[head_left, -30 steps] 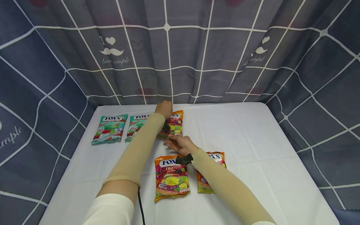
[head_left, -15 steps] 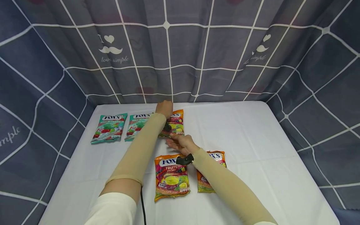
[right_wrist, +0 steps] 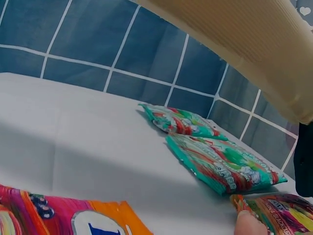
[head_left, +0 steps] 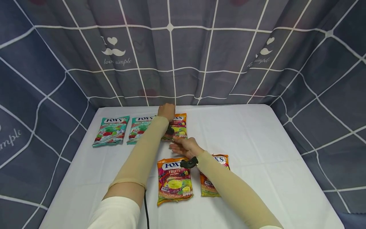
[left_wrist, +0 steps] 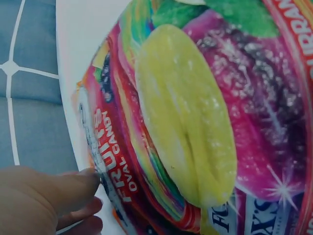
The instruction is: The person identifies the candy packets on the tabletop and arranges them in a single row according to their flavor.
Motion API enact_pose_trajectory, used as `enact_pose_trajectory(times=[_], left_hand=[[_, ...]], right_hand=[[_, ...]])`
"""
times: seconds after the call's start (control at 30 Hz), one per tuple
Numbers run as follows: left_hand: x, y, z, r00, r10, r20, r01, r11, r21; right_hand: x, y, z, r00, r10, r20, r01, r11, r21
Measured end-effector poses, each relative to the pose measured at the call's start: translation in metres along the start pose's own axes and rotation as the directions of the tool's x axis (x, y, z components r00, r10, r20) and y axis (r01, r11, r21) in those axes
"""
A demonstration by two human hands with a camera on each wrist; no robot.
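Gridded curtains (head_left: 188,51) ring white counter (head_left: 246,136) on three sides. Orange candy bag (head_left: 180,127) lies toward back, beside green bags (head_left: 111,131). Left hand (head_left: 166,111) pinches top edge; right hand (head_left: 187,147) touches near edge, finger closure unclear.

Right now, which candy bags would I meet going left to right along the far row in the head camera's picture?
Left mint blossom bag, second mint blossom bag, far fruits bag.
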State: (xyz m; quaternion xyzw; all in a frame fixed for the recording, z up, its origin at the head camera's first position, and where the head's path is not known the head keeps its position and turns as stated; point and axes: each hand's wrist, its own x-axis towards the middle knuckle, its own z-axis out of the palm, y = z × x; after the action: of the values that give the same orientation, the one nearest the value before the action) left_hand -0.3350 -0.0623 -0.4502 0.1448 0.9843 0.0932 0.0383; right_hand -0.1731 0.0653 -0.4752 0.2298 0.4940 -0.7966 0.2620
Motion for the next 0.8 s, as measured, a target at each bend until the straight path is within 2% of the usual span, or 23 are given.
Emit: enact_pose_trajectory(times=[0.13,0.23,0.37,0.47,0.57,0.67,0.8], left_hand=[[-0.004,-0.004,-0.005,1.000,-0.010,-0.018,0.009,0.999,-0.053],[-0.008,-0.005,-0.013,1.000,-0.020,-0.022,0.017,0.991,-0.133],[-0.017,-0.006,-0.028,0.999,-0.044,-0.006,0.041,0.962,-0.269],[-0.025,-0.005,-0.039,0.998,-0.056,0.000,0.052,0.938,-0.341],[-0.036,-0.004,-0.048,0.999,-0.044,-0.001,0.040,0.926,-0.375],[-0.050,-0.001,-0.057,1.000,-0.010,0.000,0.009,0.917,-0.398],[-0.076,-0.003,-0.068,0.999,0.051,-0.006,-0.049,0.899,-0.436]], right_hand=[[-0.003,-0.003,-0.004,0.999,0.024,0.024,-0.023,0.999,-0.043],[-0.007,-0.006,-0.008,0.999,0.030,0.040,-0.026,0.996,-0.082],[-0.015,-0.015,-0.013,0.999,0.009,0.052,-0.001,0.987,-0.161],[-0.020,-0.023,-0.016,0.997,-0.041,0.064,0.056,0.962,-0.266],[-0.028,-0.031,-0.020,0.989,-0.110,0.097,0.140,0.898,-0.417],[-0.039,-0.035,-0.024,0.976,-0.160,0.151,0.218,0.794,-0.567],[-0.054,-0.035,-0.027,0.955,-0.187,0.230,0.295,0.656,-0.694]])
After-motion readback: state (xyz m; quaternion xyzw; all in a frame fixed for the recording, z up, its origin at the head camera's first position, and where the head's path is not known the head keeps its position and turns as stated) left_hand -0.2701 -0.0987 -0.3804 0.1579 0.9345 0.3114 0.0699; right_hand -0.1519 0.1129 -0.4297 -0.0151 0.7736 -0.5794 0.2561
